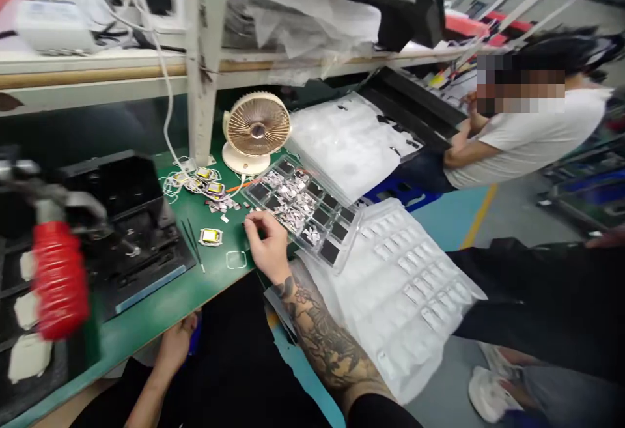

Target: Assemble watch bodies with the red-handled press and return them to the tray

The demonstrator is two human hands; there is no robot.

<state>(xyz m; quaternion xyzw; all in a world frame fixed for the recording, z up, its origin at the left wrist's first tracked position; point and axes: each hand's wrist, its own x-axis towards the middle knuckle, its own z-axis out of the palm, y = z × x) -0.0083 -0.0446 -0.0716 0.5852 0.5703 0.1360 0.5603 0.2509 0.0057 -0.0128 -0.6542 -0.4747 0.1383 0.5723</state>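
Observation:
My right hand is at the near left edge of a clear compartment tray, over the green table. Its fingers curl into a pinch; whatever is in them is too small to make out. My left hand is low, beneath the table's front edge, with curled fingers partly hidden and a blue thing beside it. Black tweezers lie on the table, near a white-framed part with a yellow edge and a thin white frame. Small pale pieces heap in the tray.
A small fan stands behind the tray. Left are a black fixture and a red-handled clamp. Framed parts with wires cluster near the shelf post. A white sheet of parts lies right; a co-worker sits beyond.

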